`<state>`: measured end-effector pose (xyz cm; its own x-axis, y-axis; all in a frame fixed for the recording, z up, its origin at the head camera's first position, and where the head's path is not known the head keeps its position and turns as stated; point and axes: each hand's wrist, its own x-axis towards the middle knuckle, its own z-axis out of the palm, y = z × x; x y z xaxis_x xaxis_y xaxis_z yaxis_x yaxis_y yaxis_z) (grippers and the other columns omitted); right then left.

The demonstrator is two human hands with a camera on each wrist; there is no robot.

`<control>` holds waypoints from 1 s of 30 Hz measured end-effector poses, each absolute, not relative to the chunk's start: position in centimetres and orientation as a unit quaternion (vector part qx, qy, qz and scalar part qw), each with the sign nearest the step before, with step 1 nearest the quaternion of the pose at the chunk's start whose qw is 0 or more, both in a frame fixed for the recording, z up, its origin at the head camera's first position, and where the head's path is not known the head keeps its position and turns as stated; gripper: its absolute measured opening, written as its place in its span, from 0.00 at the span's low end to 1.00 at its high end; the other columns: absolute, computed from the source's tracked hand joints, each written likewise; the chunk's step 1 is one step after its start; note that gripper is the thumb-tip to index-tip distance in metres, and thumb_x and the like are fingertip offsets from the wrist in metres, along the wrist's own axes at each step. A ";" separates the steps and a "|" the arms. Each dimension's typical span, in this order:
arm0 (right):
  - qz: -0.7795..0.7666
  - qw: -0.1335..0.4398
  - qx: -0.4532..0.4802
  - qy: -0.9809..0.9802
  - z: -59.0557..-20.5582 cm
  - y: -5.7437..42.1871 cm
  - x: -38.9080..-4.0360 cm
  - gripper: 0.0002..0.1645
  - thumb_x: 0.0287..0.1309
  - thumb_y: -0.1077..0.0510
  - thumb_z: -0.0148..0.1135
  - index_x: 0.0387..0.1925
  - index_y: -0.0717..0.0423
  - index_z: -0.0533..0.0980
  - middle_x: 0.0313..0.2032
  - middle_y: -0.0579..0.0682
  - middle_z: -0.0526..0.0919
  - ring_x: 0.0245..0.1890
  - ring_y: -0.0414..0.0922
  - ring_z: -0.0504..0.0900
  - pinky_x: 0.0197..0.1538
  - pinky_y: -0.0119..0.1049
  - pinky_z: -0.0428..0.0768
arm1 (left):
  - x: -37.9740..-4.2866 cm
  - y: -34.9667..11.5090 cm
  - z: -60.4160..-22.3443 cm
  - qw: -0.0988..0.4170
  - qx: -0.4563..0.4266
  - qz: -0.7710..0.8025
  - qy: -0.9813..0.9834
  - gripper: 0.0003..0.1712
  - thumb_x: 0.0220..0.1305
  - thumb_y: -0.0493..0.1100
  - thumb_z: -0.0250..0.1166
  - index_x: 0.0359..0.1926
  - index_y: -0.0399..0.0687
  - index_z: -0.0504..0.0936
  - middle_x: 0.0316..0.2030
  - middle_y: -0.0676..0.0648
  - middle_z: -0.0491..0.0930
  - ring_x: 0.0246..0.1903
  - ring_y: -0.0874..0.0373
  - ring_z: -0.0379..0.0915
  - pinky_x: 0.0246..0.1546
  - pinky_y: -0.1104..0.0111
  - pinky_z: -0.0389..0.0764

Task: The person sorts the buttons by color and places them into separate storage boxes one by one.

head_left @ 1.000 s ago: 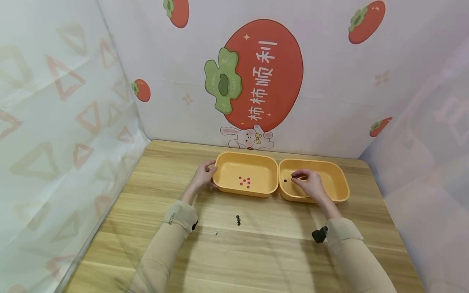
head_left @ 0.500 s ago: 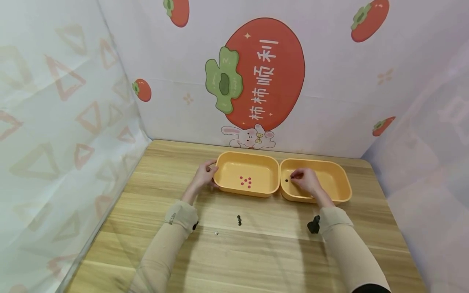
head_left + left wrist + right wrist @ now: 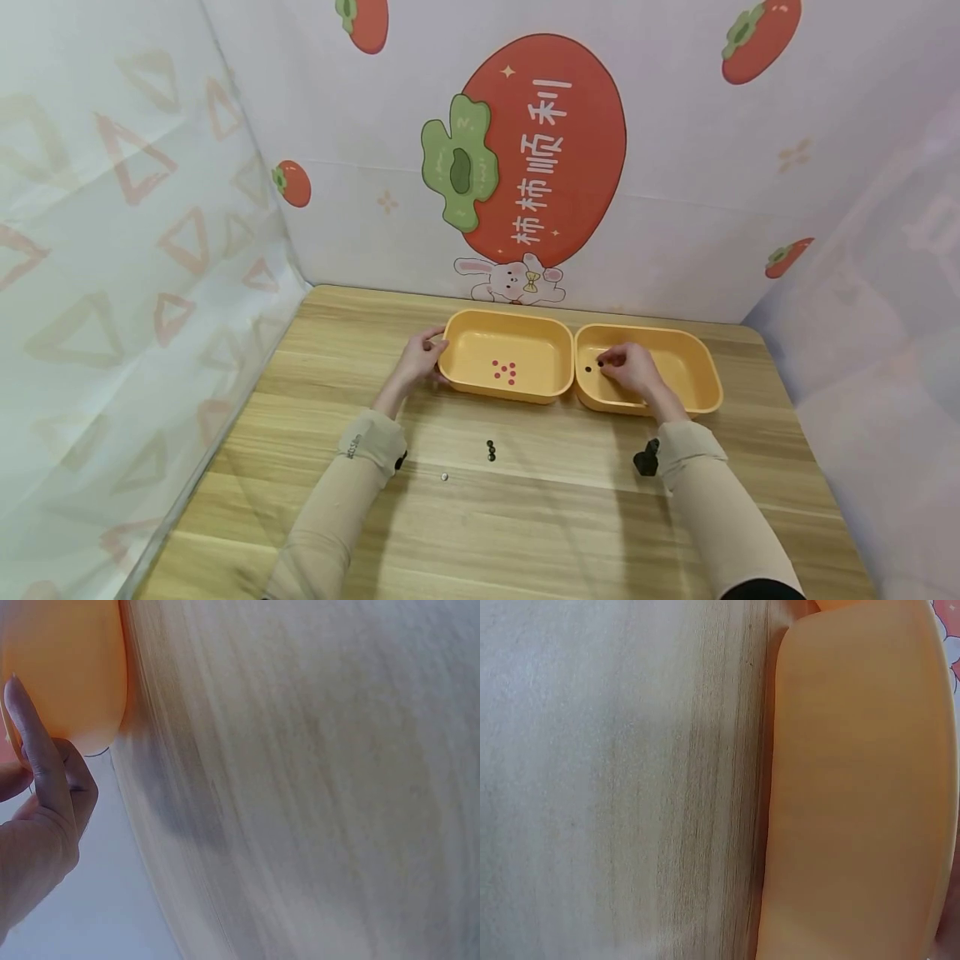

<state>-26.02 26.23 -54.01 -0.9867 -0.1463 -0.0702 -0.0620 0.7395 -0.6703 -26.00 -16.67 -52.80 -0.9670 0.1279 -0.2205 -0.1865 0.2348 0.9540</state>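
Beads lie both on the counter [image 3: 540, 533] and in the tubs: a row of three black beads [image 3: 491, 451] rests loose on the wood, just in front of the left tub [image 3: 480, 346]. From the right hand [image 3: 630, 368] that row lies to the left and toward the person, past the near rim of the right tub [image 3: 678, 375]. Its short line points away from the person, across the tubs' long axes, which run side to side.

The left hand [image 3: 418, 358] is nearer to the row, but it grips the left tub's left end, thumb and fingers about the rim. The right hand is inside the right tub, toward its left end, fingers bent, a black bead [image 3: 601, 363] at their tips; whether they pinch it or only touch it, I cannot tell. Another black bead [image 3: 588, 369] lies just beside, nearer the end wall.

Red beads [image 3: 504, 368] are scattered on the left tub's floor. Both tubs sit end to end along the counter's far edge, so room opens toward the person: broad between the row and the right sleeve [image 3: 716, 508], tighter where a silver bead [image 3: 445, 477] lies between the row and the left sleeve [image 3: 333, 508].
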 end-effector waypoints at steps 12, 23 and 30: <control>-0.415 -0.010 -0.082 0.906 -52.5 25.1 -24.4 0.18 0.75 0.61 0.70 0.58 0.72 0.84 0.56 0.71 0.88 0.57 0.67 0.86 0.64 0.63 0.90 | -26.1 -16.8 -52.7 0.132 -0.021 0.614 0.778 0.28 0.87 0.38 0.55 0.82 0.41 0.68 0.46 0.31 0.80 0.21 0.58 0.82 0.22 0.65 0.95; -0.453 -0.125 -0.166 0.867 -49.2 19.3 -20.1 0.15 0.66 0.68 0.76 0.53 0.67 0.87 0.49 0.65 0.90 0.51 0.63 0.86 0.56 0.41 0.90 | -26.0 -16.7 -52.6 0.136 -0.021 0.612 0.779 0.28 0.88 0.39 0.55 0.82 0.41 0.68 0.48 0.29 0.80 0.23 0.57 0.83 0.23 0.62 0.96; -0.471 -0.081 -0.197 0.856 -48.4 16.5 -17.5 0.15 0.66 0.66 0.77 0.53 0.61 0.87 0.48 0.58 0.90 0.47 0.45 0.83 0.41 0.40 0.90 | -26.1 -16.7 -52.8 0.135 -0.023 0.613 0.778 0.28 0.87 0.39 0.55 0.82 0.41 0.68 0.47 0.30 0.80 0.23 0.57 0.83 0.23 0.62 0.96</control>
<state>-17.54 16.45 -48.42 -0.9093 -0.2610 0.3240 -0.4134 0.4793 -0.7742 -26.12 -16.66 -52.77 -0.9626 0.1298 -0.2377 -0.2009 0.2464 0.9481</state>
